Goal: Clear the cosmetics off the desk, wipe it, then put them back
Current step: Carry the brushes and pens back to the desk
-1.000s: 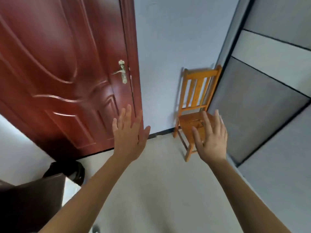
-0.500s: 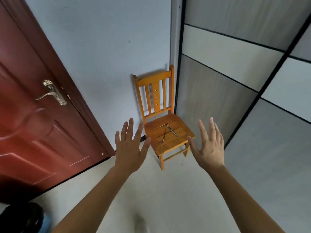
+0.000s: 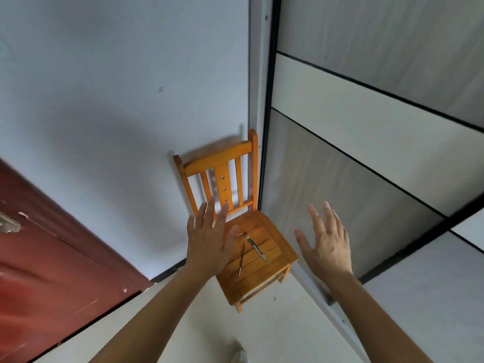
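A small orange wooden chair (image 3: 262,281) stands in the corner against the white wall. Two thin pencil-like cosmetic sticks lie on its slatted seat: a lighter one (image 3: 258,250) and a darker one (image 3: 241,259). My left hand (image 3: 209,239) is stretched out with fingers spread, over the seat's left edge and lower backrest, holding nothing. My right hand (image 3: 327,242) hovers open to the right of the chair, also empty. No desk is in sight.
A dark red door (image 3: 52,279) fills the lower left. A grey and white panelled wardrobe (image 3: 366,153) runs along the right, its bottom track (image 3: 322,292) beside the chair. The pale floor (image 3: 204,334) lies between me and the chair.
The view has swung right and closer to the chair, so the door has slid out to the left. Both open hands have moved nearer the chair seat.
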`<state>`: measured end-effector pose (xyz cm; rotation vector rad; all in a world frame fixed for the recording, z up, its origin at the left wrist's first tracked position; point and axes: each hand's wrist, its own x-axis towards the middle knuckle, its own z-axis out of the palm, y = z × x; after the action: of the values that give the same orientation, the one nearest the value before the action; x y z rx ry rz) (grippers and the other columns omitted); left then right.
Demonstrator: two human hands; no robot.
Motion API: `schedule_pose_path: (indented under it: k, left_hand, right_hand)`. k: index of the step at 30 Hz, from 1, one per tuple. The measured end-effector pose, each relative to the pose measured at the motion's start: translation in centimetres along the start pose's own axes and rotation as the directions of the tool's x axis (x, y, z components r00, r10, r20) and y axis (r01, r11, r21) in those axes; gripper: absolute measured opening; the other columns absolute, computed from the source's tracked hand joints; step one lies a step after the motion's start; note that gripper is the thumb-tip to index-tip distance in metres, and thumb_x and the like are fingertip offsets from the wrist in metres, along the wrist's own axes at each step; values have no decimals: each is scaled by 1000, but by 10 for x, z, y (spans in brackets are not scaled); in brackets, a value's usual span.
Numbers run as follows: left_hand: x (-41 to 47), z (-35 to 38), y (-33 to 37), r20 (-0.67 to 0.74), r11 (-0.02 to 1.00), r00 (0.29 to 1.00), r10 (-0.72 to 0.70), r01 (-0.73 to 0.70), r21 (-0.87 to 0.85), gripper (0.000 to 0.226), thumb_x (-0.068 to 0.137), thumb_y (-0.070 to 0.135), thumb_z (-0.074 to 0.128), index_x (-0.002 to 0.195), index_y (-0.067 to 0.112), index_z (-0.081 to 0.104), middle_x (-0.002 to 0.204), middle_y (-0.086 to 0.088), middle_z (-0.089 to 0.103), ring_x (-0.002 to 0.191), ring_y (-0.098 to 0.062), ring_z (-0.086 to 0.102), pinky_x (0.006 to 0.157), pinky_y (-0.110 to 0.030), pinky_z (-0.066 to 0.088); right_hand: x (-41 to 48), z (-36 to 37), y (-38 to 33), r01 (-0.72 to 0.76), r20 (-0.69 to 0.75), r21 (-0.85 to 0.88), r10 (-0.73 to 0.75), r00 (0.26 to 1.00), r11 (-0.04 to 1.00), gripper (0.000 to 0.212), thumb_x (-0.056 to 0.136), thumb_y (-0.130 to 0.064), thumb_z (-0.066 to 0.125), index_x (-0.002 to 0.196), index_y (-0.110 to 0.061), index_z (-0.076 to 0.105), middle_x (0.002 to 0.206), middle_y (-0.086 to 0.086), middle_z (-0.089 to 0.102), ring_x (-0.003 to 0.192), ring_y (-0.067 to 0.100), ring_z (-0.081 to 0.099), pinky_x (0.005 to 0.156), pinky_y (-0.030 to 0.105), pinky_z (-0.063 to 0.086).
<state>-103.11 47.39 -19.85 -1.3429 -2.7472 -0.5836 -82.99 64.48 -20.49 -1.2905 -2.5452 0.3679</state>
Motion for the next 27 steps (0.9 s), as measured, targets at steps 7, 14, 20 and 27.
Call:
schedule_pose_path:
  k: [7,14,20,27]
  left_hand:
    - [91,70,3,92,995,991,-95,96,-5,63,98,57,34,152,26,35,162,-7,24,150,-31,20,117,-59,25]
    - [103,187,-9,251,899,867,-430,436,37,64,100,60,25,156,30,19,166,0,13,152,-27,14,120,-56,19]
    - [90,311,-37,399,787,704,-588,613,78,64,98,60,35,154,29,25,166,-1,12,152,-29,12,120,-53,18]
    - [62,445,-80,421,682,599,-681,729,67,56,97,52,51,145,25,41,160,-4,29,147,-31,27,114,-53,32]
  right_hand:
    - [101,55,28,-35,175,-10,36,984,999,74,92,-73,19,155,-34,15,165,0,17,150,24,21,120,51,28]
    - [179,186,63,130,499,-32,-97,861,991,64,100,-60,36,153,-26,27,159,2,31,145,25,32,113,48,35]
    - [207,322,83,208,635,-4,-158,756,978,62,98,-62,42,148,-26,37,148,3,49,132,27,51,102,45,47]
    - [186,456,114,164,735,60,-155,660,985,56,97,-61,46,141,-27,48,141,-2,56,123,25,57,96,40,49]
